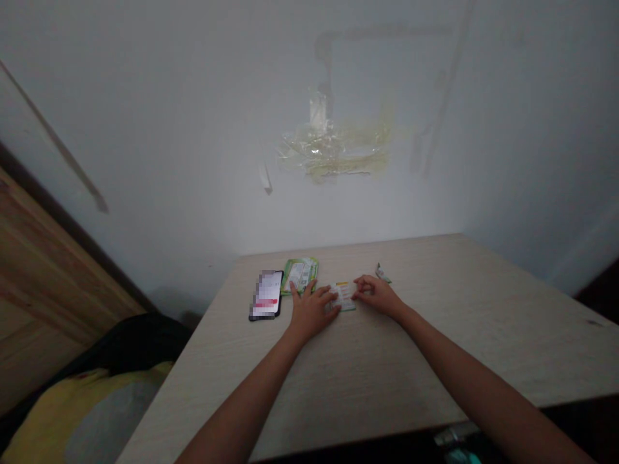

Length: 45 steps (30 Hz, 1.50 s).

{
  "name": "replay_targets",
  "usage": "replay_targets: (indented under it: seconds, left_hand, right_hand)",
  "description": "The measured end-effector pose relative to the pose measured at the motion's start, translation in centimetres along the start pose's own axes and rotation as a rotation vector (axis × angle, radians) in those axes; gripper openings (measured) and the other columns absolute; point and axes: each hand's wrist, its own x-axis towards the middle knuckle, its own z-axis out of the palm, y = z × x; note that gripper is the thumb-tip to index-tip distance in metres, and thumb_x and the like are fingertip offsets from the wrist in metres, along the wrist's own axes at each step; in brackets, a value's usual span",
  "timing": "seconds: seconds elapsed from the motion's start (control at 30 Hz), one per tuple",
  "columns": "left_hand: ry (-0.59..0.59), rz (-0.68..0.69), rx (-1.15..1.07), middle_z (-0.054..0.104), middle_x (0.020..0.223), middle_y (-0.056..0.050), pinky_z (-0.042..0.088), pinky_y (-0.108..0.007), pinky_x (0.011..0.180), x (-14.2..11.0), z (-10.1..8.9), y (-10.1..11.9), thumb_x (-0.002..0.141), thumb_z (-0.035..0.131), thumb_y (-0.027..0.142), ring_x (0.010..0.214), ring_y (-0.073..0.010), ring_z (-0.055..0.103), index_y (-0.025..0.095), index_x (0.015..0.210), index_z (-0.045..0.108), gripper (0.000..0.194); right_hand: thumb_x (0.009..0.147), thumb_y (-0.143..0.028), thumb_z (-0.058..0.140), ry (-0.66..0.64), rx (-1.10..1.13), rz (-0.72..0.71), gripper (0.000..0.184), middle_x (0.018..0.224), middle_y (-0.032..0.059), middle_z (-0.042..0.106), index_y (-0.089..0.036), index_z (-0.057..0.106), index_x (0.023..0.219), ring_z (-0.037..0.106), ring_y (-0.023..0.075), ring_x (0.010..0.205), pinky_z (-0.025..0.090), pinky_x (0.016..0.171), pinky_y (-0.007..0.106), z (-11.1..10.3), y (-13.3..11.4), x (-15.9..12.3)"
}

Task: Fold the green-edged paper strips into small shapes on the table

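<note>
A small white printed packet (345,296) with a yellow strip and green edge lies flat on the table between my hands. My left hand (312,314) is open, its fingers spread, with the fingertips resting on the packet's left side. At the packet's right edge, my right hand (377,294) has its fingers curled in a pinch; whatever may be between the fingertips is too small to make out. Just beyond my left fingers is a larger green-and-white packet (298,274). A torn scrap of wrapper (383,274) sits behind my right hand.
Left of the green packet lies a phone (267,296) with its screen lit and partly blurred. The pale wooden table (377,380) meets a wall (193,129) with peeling clear tape (333,145). A yellow-and-grey cloth item (91,412) is at lower left.
</note>
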Motion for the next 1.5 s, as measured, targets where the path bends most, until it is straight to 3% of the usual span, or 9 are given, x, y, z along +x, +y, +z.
replay_targets:
  seconds: [0.13,0.4,1.0,1.3,1.5]
  left_hand:
    - [-0.015,0.008,-0.003,0.061,0.131,0.006,-0.011,-0.078,0.103,0.1,0.0,-0.1,0.085,0.054,0.055,0.135,-0.0339,0.036,0.043,0.114,0.062,0.033]
    - [-0.058,-0.02,-0.008,0.06,0.132,0.006,-0.014,-0.076,0.103,0.2,-0.3,0.1,0.085,0.053,0.055,0.136,-0.0335,0.034,0.045,0.115,0.062,0.033]
    - [-0.057,-0.038,-0.006,0.057,0.136,0.007,-0.012,-0.08,0.1,0.1,0.0,0.1,0.085,0.053,0.056,0.138,-0.035,0.03,0.046,0.115,0.061,0.033]
    - [-0.012,-0.041,0.027,0.057,0.136,0.004,-0.012,-0.078,0.103,-0.2,-0.1,0.3,0.089,0.049,0.051,0.138,-0.0334,0.031,0.041,0.118,0.06,0.033]
    - [-0.016,-0.053,0.055,0.053,0.14,0.002,-0.008,-0.078,0.104,-0.1,0.0,0.1,0.092,0.043,0.047,0.139,-0.033,0.03,0.04,0.121,0.058,0.034]
  right_hand:
    - [0.076,-0.029,0.067,0.042,-0.094,-0.028,0.016,0.109,0.0081,0.064,-0.02,0.054,0.079,0.067,0.0194,0.087,0.053,0.081,0.037,0.1,0.2,0.2]
    - [0.082,-0.029,0.065,0.105,-0.289,-0.065,0.015,0.084,0.0023,0.066,-0.02,0.053,0.08,0.064,0.0187,0.083,0.047,0.074,0.03,0.4,0.3,1.1]
    - [0.091,-0.034,0.053,0.161,-0.476,-0.029,0.012,0.091,0.0067,0.065,-0.022,0.053,0.092,0.06,0.0211,0.091,0.045,0.08,0.032,1.7,1.0,2.6]
    - [0.085,-0.022,0.054,0.116,-0.22,-0.093,0.014,0.104,0.0057,0.071,-0.022,0.049,0.098,0.062,0.0207,0.105,0.043,0.093,0.038,1.2,1.0,1.8]
    - [0.086,-0.019,0.055,0.034,-0.155,-0.086,0.009,0.096,0.0051,0.069,-0.022,0.05,0.093,0.066,0.0191,0.095,0.048,0.086,0.036,1.3,-0.1,1.0]
